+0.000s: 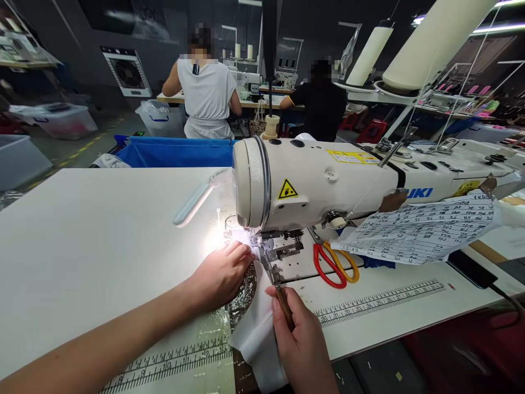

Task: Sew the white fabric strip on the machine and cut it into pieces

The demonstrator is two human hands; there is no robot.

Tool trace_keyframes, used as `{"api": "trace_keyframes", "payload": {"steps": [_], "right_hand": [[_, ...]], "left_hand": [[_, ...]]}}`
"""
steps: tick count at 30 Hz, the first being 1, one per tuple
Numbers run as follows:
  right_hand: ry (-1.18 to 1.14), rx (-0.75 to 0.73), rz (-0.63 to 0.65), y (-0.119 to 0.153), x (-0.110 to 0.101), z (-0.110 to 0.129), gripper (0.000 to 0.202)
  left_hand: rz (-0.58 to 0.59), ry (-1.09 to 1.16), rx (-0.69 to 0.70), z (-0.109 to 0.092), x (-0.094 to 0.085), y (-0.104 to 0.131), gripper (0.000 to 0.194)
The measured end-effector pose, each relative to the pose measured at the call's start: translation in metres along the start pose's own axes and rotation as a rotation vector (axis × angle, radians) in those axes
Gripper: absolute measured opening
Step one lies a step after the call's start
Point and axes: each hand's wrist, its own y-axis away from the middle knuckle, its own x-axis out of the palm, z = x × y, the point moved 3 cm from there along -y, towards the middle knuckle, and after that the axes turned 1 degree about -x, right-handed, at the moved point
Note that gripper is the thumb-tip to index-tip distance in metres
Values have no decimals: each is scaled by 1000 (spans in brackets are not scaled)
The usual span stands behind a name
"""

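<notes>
Under the head of a white sewing machine (311, 180), my left hand (223, 273) lies with its fingers pressed together on white fabric (260, 328) near the lit needle area. What its fingertips pinch is too small to make out beyond the fabric's edge. My right hand (301, 339) is closed around the brown handle of a thin metal tool (283, 303), whose tip points up toward the presser foot. The fabric hangs down between my hands over the table's front edge. Scissors with red and orange handles (330, 268) lie right of the needle area.
A white table (102, 235) with printed ruler strips surrounds the machine. Paper with handwriting (422, 230) hangs at the right, above a dark phone (471, 269) with a cable. Large thread cones (435, 44) stand behind. Two people sit at machines beyond a blue cloth bin (176, 152).
</notes>
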Motion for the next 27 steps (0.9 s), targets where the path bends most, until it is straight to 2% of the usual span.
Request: {"api": "trace_keyframes", "payload": {"steps": [10, 14, 20, 23, 27], "right_hand": [[132, -226, -1, 1, 3, 10, 23], [91, -432, 4, 0, 8, 32, 26], [-8, -661, -44, 8, 28, 67, 30], [15, -627, -92, 18, 32, 62, 29], [153, -498, -90, 21, 18, 34, 27]], "left_hand": [[56, -61, -79, 0, 3, 0, 35], [45, -40, -96, -1, 6, -2, 29], [143, -162, -46, 0, 9, -14, 29], [86, -79, -134, 7, 8, -12, 26], [-44, 238, -307, 22, 11, -5, 24]]}}
